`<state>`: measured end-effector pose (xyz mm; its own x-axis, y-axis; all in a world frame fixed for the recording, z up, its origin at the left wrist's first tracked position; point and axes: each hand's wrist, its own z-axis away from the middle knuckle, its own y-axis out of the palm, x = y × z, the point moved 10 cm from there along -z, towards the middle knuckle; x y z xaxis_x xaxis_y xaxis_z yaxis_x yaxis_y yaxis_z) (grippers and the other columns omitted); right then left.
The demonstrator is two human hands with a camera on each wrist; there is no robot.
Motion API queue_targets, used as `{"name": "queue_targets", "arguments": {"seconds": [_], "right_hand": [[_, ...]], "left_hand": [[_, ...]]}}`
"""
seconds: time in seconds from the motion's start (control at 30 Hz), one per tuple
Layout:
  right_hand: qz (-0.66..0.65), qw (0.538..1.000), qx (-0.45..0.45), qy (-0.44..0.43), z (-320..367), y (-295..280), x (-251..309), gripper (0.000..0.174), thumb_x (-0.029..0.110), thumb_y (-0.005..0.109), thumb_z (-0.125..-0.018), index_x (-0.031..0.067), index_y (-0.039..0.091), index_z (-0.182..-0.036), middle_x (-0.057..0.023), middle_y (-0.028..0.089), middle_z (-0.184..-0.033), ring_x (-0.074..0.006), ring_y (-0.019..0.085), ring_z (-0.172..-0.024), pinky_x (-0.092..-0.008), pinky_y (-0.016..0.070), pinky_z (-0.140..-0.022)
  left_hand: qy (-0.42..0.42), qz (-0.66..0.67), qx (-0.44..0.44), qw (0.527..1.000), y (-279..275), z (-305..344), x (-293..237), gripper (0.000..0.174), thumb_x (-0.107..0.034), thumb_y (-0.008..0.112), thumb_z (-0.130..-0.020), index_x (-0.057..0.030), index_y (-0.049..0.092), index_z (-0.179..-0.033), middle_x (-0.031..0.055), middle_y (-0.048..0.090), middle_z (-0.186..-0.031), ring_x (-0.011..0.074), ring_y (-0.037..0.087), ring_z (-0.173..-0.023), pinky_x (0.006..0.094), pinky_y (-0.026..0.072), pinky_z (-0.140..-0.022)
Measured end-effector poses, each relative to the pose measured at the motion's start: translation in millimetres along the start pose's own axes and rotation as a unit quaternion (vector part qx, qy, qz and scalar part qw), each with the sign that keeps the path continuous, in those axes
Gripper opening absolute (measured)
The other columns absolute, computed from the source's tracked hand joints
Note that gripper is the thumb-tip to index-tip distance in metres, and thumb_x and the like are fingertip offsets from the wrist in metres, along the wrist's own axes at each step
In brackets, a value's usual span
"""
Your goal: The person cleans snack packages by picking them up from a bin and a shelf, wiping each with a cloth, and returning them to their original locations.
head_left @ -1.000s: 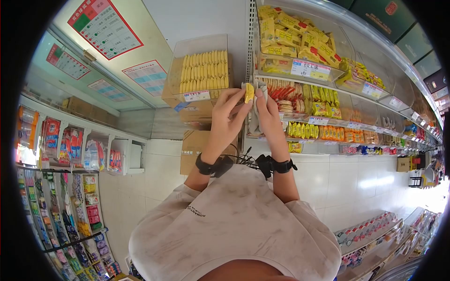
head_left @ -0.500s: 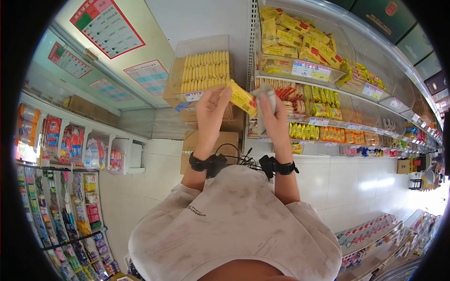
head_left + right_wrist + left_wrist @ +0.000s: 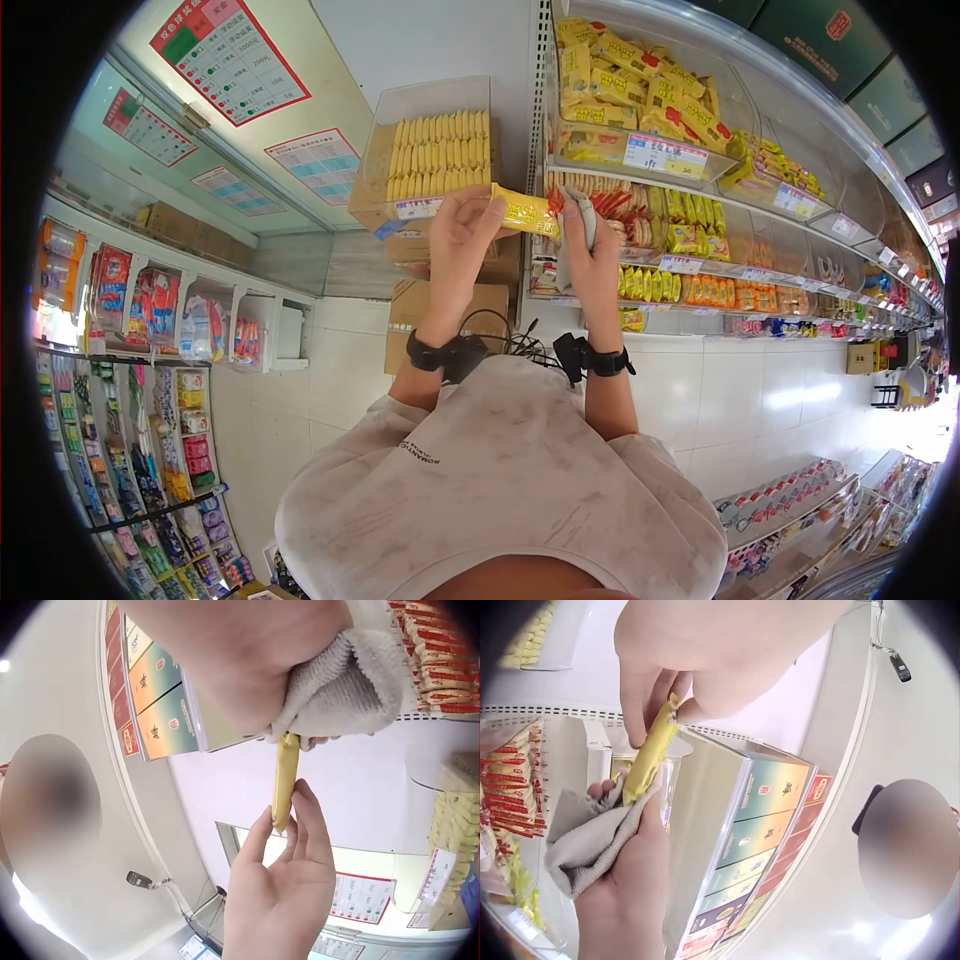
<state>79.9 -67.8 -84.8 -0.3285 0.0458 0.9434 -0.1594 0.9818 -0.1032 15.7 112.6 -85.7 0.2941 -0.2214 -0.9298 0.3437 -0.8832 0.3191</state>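
Both hands up at chest height in front of the shelving, close together, one item bridging them.

Left hand (image 3: 462,238): thumb and fingers pinch the left end of a yellow packet (image 3: 524,211). In the right wrist view the fingers are only lightly curled, with the packet's end sitting at the fingertips (image 3: 279,817).

Right hand (image 3: 594,258): closed around a grey cloth (image 3: 577,213), which is bunched in the palm. The cloth wraps the packet's other end, so this hand grips the packet through the fabric. A loose tail of cloth hangs below the hand.

Packet position: it spans the gap between the two hands. It lies roughly level in the head view, with its long axis running hand to hand. The middle section is bare and both ends are covered. It is off the shelves and carried only by the hands.

Surroundings: a clear bin (image 3: 425,100) with rows of similar yellow packets stands just behind and above the left hand, and a price label (image 3: 419,208) is on its front. Cardboard boxes (image 3: 440,300) sit under it. Shelf tiers (image 3: 700,262) of mixed snack packs are behind the right hand. Each wrist has a black strap.
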Motion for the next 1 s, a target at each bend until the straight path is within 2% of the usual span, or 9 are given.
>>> {"name": "queue_targets", "arguments": {"seconds": [0.07, 0.27, 0.37, 0.47, 0.57, 0.67, 0.8, 0.9, 1.0], "right_hand": [[-0.001, 0.999, -0.004, -0.043, 0, -1, 5, 0.032, 0.019, 0.056, -0.103, -0.0057, 0.065, -0.121, -0.0068, 0.065, -0.084, -0.0098, 0.054, -0.075, -0.0286, 0.0476, -0.069], [-0.051, 0.995, 0.016, 0.079, 3, -3, -20, 0.037, 0.026, 0.053, -0.106, -0.0048, 0.063, -0.124, -0.0036, 0.066, -0.082, -0.0119, 0.060, -0.080, -0.0280, 0.0501, -0.075], [-0.304, 0.934, -0.039, 0.184, 6, 0, -45, 0.041, 0.036, 0.049, -0.107, 0.0003, 0.061, -0.125, -0.0055, 0.067, -0.093, -0.0149, 0.064, -0.092, -0.0305, 0.0527, -0.082], [-0.432, 0.880, -0.092, 0.176, 3, 6, -31, 0.045, 0.042, 0.045, -0.108, 0.0037, 0.057, -0.128, -0.0085, 0.066, -0.109, -0.0176, 0.063, -0.103, -0.0328, 0.0530, -0.089], [-0.512, 0.844, 0.011, 0.160, 4, 39, -31, 0.047, 0.040, 0.047, -0.108, 0.0021, 0.050, -0.135, -0.0091, 0.064, -0.118, -0.0157, 0.061, -0.110, -0.0313, 0.0504, -0.095], [-0.373, 0.925, 0.003, 0.073, 6, 36, 7, 0.041, 0.033, 0.050, -0.107, 0.0001, 0.053, -0.131, -0.0081, 0.065, -0.117, -0.0143, 0.060, -0.111, -0.0302, 0.0480, -0.098], [-0.288, 0.955, 0.026, 0.069, 3, 31, -5, 0.028, 0.026, 0.058, -0.105, 0.0017, 0.062, -0.119, -0.0010, 0.067, -0.100, -0.0070, 0.059, -0.088, -0.0253, 0.0489, -0.076], [-0.216, 0.975, 0.007, 0.058, 3, 25, -8, 0.026, 0.025, 0.060, -0.104, 0.0020, 0.064, -0.114, 0.0013, 0.066, -0.092, -0.0049, 0.055, -0.080, -0.0240, 0.0460, -0.069], [-0.152, 0.988, -0.001, 0.034, 0, 17, -2, 0.026, 0.025, 0.059, -0.103, 0.0001, 0.064, -0.112, 0.0000, 0.064, -0.087, -0.0053, 0.053, -0.078, -0.0242, 0.0450, -0.068]], "left_hand": [[-0.010, 0.017, 0.020, 1.000, 4, -2, -1, 0.031, -0.013, 0.063, -0.101, 0.0061, 0.056, -0.123, 0.0131, 0.069, -0.109, 0.0165, 0.068, -0.097, 0.0314, 0.0596, -0.085], [-0.048, 0.030, 0.025, 0.998, -6, -3, 17, 0.030, -0.013, 0.066, -0.099, 0.0040, 0.059, -0.122, 0.0082, 0.070, -0.107, 0.0122, 0.066, -0.096, 0.0256, 0.0526, -0.082], [-0.010, 0.100, -0.045, 0.994, -14, -4, 12, 0.026, -0.011, 0.067, -0.098, 0.0036, 0.060, -0.118, 0.0071, 0.070, -0.105, 0.0106, 0.065, -0.096, 0.0240, 0.0510, -0.082], [0.040, 0.049, -0.046, 0.997, -13, -4, 2, 0.027, -0.007, 0.069, -0.095, 0.0033, 0.060, -0.118, 0.0100, 0.070, -0.108, 0.0121, 0.066, -0.096, 0.0257, 0.0535, -0.084], [0.034, -0.022, 0.014, 0.999, 17, 5, 4, 0.027, -0.001, 0.072, -0.092, 0.0020, 0.061, -0.116, 0.0077, 0.069, -0.106, 0.0106, 0.065, -0.095, 0.0246, 0.0524, -0.081], [0.060, -0.114, 0.000, 0.992, 22, 10, 6, 0.024, 0.001, 0.074, -0.089, 0.0015, 0.064, -0.112, 0.0060, 0.068, -0.102, 0.0098, 0.065, -0.091, 0.0240, 0.0508, -0.076], [0.167, -0.230, -0.015, 0.959, 19, 11, -18, 0.022, 0.001, 0.075, -0.087, -0.0001, 0.068, -0.108, 0.0051, 0.064, -0.097, 0.0094, 0.059, -0.081, 0.0232, 0.0485, -0.073], [0.164, -0.284, 0.001, 0.945, 18, 9, -15, 0.025, -0.001, 0.076, -0.087, -0.0005, 0.068, -0.111, 0.0041, 0.062, -0.098, 0.0088, 0.058, -0.082, 0.0228, 0.0479, -0.073], [0.074, -0.121, -0.020, 0.990, 12, 4, -4, 0.027, -0.006, 0.075, -0.090, 0.0005, 0.068, -0.114, 0.0029, 0.062, -0.099, 0.0078, 0.058, -0.086, 0.0221, 0.0470, -0.072]]}}
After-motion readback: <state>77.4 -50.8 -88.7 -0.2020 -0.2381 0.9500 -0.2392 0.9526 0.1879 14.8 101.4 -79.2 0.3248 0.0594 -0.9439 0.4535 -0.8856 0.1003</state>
